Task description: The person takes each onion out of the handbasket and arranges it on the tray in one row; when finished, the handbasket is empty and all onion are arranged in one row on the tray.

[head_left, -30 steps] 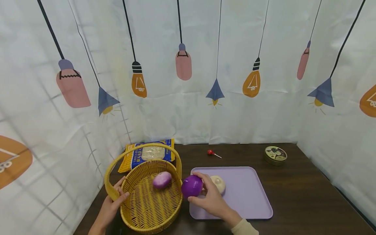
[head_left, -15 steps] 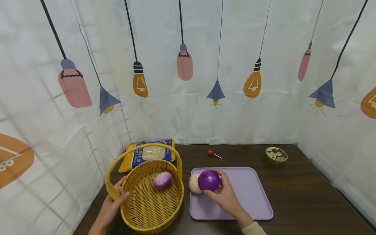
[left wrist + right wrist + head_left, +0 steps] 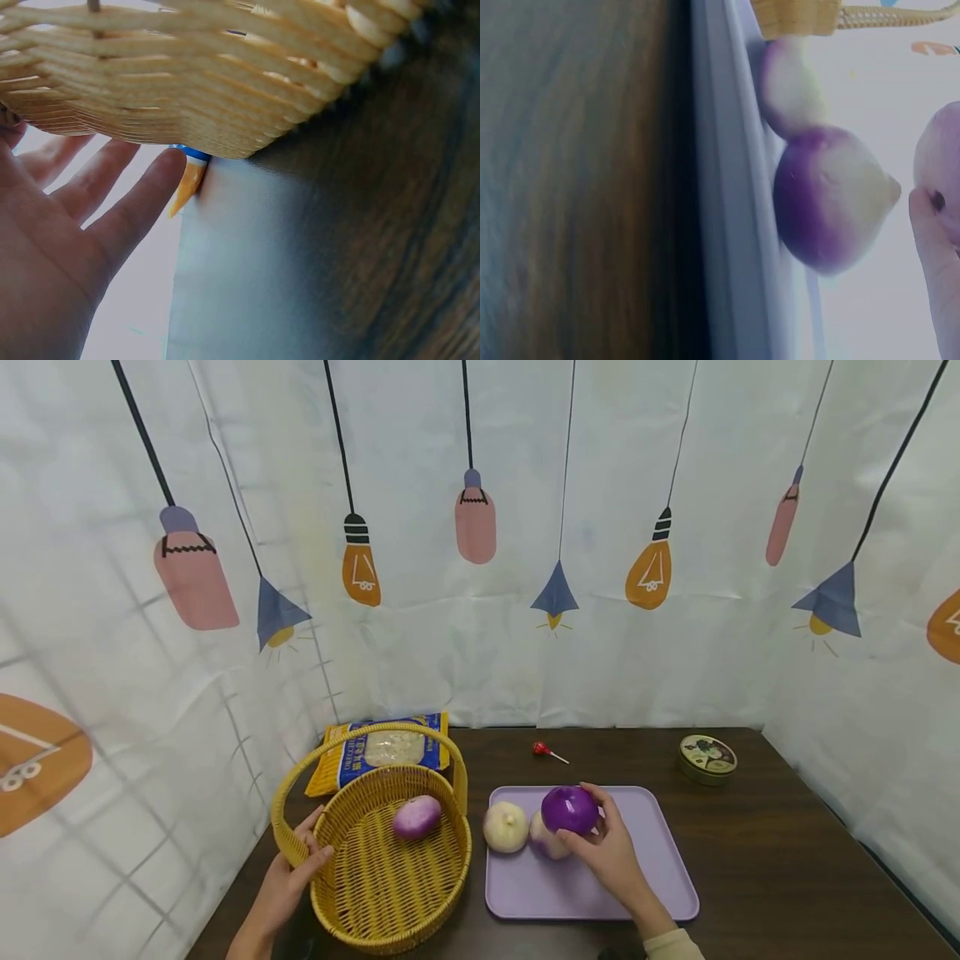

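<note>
One bulb [image 3: 547, 845] (behind the purple ball [image 3: 568, 810]) is partly hidden.

Red lollipop [image 3: 541, 748], round tin [image 3: 707, 758], blue-yellow bag [image 3: 393, 750]

A white, lightly creased fabric curtain [image 3: 450, 668] is enclosing the space at the back and along both sides. Printed lamps are decorating it on black cords [image 3: 468, 418] of varying thickness: rounded pink lamps with purple caps [image 3: 476, 527], blue cone-shaped shades with yellow bulbs [image 3: 555, 592], and orange teardrop bulbs with white filament outlines [image 3: 649, 578]. Thin grey grid lines [image 3: 235, 727] are crossing the left side. A dark brown wood-grain table [image 3: 765, 852] is stretching back to the curtain. Soft, even light is falling throughout, and a pale bluish sheen [image 3: 232, 255] is spreading over the tabletop in the left wrist view.
</note>
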`<state>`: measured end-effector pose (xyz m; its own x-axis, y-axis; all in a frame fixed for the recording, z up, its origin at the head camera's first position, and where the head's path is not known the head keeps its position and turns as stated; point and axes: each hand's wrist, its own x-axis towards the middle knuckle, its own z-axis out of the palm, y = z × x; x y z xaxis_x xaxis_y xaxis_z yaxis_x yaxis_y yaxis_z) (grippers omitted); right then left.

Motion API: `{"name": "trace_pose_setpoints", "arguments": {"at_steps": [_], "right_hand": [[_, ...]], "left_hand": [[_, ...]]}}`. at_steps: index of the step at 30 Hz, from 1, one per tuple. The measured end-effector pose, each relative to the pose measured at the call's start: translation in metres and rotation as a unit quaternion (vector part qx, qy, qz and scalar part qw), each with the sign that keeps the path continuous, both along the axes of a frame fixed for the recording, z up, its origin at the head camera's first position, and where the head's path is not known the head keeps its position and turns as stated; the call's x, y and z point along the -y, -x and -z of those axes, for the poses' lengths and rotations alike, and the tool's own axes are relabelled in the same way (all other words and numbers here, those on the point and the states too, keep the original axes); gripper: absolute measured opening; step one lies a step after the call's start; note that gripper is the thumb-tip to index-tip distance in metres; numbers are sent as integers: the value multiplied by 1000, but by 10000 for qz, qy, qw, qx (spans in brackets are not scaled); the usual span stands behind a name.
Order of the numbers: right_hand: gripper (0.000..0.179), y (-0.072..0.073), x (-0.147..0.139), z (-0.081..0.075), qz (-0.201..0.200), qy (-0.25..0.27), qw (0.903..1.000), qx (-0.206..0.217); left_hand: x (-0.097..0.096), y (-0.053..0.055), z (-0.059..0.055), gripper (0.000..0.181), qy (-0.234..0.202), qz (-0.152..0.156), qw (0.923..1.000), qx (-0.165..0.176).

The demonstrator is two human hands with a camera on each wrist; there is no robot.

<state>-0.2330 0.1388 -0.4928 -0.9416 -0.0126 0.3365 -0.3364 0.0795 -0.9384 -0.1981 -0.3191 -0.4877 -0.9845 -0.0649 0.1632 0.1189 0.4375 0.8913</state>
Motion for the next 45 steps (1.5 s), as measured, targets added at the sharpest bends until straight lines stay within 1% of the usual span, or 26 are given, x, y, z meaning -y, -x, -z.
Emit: {"name": "trace_pose_setpoints", "arguments": {"at_steps": [9, 13, 16, 19, 22, 27, 30, 37, 40, 45], "right_hand": [[76, 1, -20, 0, 460, -110, 9989, 39], [80, 1, -26, 1, 495, -233, 9984, 146], [85, 1, -29, 2, 525, -466, 9971, 307], [88, 1, -33, 3, 617, -808, 9935, 511], [87, 1, -37, 5, 702, -1103, 9893, 648], [85, 5, -44, 10, 898, -1381, 9834, 760], [85, 7, -49, 12, 998, -1542, 9791, 870], [81, 6, -55, 15, 993, -1920, 9679, 1281], [81, 6, -56, 14, 966, -2041, 9651, 1329], [82, 5, -57, 15, 962, -2188, 9632, 1226]], "left_hand": [[0, 0, -1, 33, 27, 1, 10000, 40], [0, -1, -1, 32, -4, 32, 10000, -4], [0, -1, 0, 32, -33, 56, 10000, -19], [0, -1, 1, 32, -27, 64, 10000, -16], [0, -1, 1, 32, -36, 89, 9999, -40], [1, 0, 1, 31, -72, 105, 9999, -85], [1, 0, 1, 31, -22, 77, 9999, -67], [1, 0, 0, 31, 57, 54, 10000, -61], [0, -1, -1, 31, 124, 24, 9999, -41], [0, 0, 0, 31, 107, 5, 9999, -25]]}}
